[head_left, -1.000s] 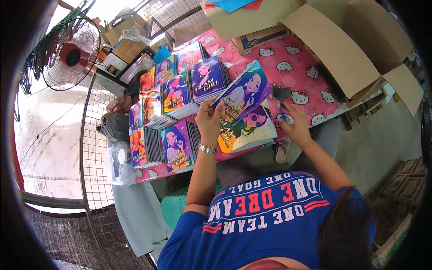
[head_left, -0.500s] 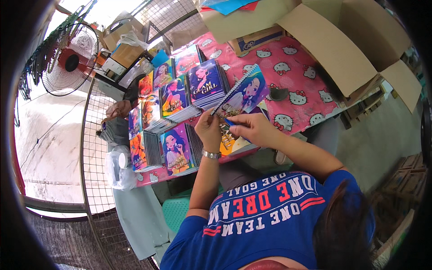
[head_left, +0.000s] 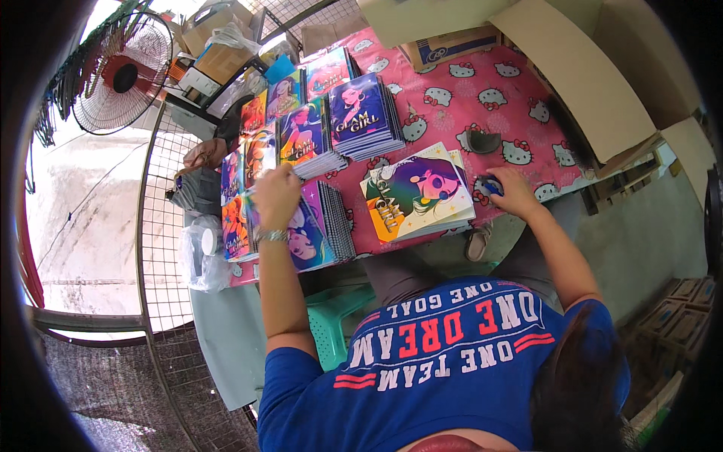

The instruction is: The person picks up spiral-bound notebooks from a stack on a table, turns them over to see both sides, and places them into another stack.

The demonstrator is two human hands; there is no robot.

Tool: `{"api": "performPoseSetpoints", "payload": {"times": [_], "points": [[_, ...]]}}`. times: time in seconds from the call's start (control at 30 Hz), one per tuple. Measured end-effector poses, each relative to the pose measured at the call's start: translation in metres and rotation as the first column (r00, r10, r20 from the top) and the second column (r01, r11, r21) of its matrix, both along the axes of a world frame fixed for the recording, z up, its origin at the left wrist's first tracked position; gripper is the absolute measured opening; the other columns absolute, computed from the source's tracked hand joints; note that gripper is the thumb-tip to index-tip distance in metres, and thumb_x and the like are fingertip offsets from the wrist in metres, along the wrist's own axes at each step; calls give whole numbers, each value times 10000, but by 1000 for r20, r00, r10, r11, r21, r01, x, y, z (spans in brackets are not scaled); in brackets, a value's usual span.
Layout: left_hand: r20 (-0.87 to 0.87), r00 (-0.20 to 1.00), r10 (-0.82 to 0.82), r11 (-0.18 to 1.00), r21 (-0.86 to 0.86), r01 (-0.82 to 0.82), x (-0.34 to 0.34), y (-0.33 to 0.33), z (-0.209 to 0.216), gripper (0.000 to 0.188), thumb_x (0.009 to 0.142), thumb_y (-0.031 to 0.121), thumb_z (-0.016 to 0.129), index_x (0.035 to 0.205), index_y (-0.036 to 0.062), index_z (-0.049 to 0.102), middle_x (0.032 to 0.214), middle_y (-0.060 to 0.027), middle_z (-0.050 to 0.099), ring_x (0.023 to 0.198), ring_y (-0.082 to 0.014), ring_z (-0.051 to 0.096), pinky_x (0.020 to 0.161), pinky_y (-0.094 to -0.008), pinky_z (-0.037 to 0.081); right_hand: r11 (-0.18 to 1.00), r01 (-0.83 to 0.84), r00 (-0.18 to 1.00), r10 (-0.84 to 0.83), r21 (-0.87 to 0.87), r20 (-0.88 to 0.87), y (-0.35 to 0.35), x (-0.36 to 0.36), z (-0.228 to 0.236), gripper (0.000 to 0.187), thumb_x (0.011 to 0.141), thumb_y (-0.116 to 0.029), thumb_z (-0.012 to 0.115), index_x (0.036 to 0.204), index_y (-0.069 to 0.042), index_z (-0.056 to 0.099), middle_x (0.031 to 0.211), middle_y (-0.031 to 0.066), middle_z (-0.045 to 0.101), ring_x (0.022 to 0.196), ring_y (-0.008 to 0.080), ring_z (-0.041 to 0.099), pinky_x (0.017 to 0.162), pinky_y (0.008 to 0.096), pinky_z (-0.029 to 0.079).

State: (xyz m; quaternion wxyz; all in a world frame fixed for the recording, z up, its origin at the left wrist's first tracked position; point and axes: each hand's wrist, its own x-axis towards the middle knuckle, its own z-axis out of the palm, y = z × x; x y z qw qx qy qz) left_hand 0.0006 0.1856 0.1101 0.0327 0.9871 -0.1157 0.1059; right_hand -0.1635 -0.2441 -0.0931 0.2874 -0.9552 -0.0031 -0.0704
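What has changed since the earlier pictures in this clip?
The left hand has moved leftward, apparently bringing the raised notebook to the front purple stack; blur hides whether it has let go. The right hand has drawn back rightward from the notebook, holding a small blue object. The pale-covered pile and fan stayed.

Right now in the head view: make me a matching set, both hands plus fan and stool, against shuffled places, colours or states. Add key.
Things:
1. Left hand
2. Right hand
3. Fan
4. Stool

Matches:
A. Green
B. Holding a small blue thing
C. Upper left of the picture
D. At the notebook stacks on the table's near left

Pairs: 1-D, 2-B, 3-C, 4-A
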Motion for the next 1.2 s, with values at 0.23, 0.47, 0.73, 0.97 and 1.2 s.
{"api": "performPoseSetpoints", "payload": {"times": [0.23, 0.47, 0.73, 0.97, 1.2], "points": [[-270, 951, 153, 985, -32, -168, -5, 55, -91, 570, 852, 324, 648, 1386, 196, 493, 1487, -235, 375, 1389, -379, 347, 1083, -499, 349, 947, 315, 947, -318, 70, 49, -104, 37, -9, 467, 818, -274, 674, 1237, -82, 602, 1249, 167, 588, 1176, 360, 549, 990, 463, 452], [-413, 906, 93, 885, -382, -265, -24, 139, -139, 689, 894, 346, 665, 1500, 191, 376, 1539, -332, 225, 1457, -433, 205, 1173, -456, 236, 585, 518, 787, -612, -624, 80, -176, 67, -25, 369, 924, -264, 566, 1245, -82, 572, 1351, 153, 522, 1243, 346, 514, 997, 480, 461], [-358, 929, 93, 899, -371, -233, -28, 148, -144, 667, 910, 352, 645, 1491, 153, 386, 1535, -303, 271, 1455, -418, 222, 1169, -443, 246, 316, 613, 702, -639, -724, 314, -194, 72, -42, 336, 927, -204, 586, 1228, -56, 575, 1343, 182, 528, 1210, 364, 553, 1024, 449, 454], [91, 967, -239, 825, -507, 252, 16, 11, -115, 448, 937, 270, 629, 1343, 95, 554, 1372, -221, 526, 1317, -361, 452, 1105, -430, 349, 535, 805, 582, -631, -255, 513, -219, 80, -27, 397, 863, -150, 585, 1242, -34, 605, 1259, 205, 598, 1197, 393, 548, 1031, 467, 423], [-637, 645, -422, 881, -455, 127, -1, -181, -94, 298, 888, 98, 654, 1173, 13, 643, 1196, -175, 645, 1119, -281, 619, 946, -374, 484, 829, 543, 736, -393, -135, 552, -148, 67, 58, 307, 927, -195, 554, 1168, -19, 626, 1096, 195, 648, 1063, 366, 600, 955, 449, 446]]}}
